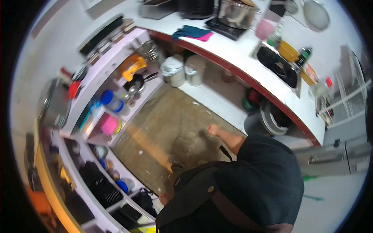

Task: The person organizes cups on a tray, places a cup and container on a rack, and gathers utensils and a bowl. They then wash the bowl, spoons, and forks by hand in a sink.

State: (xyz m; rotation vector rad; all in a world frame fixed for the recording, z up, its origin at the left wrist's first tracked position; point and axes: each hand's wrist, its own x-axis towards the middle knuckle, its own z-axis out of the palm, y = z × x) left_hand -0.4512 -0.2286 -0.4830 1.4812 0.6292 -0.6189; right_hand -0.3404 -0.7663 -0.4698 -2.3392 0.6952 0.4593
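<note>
My right hand (pixel 212 130) hangs over the brown floor (pixel 186 116), its fingers curled in and nothing visible in them. The forearm comes out of a black sleeve (pixel 268 155). Low in the view, my left hand (pixel 164 199) shows only in part beside the lower shelves, close to a white cloth-like item (pixel 157 206). Its fingers are too small and blurred to read. Black clothing with a brown strap (pixel 229 206) covers the lower middle. A foot (pixel 169 166) shows on the floor beyond it.
A white counter (pixel 229 50) bears a stove (pixel 225 29) with a pot, cloths (pixel 192 33) and a sink (pixel 278 64). Beneath stand two white buckets (pixel 173 70) and a large grey bin (pixel 258 122). Lilac shelves (pixel 91 81) with jars and pans line the left. A grey refrigerator (pixel 330 157) stands right.
</note>
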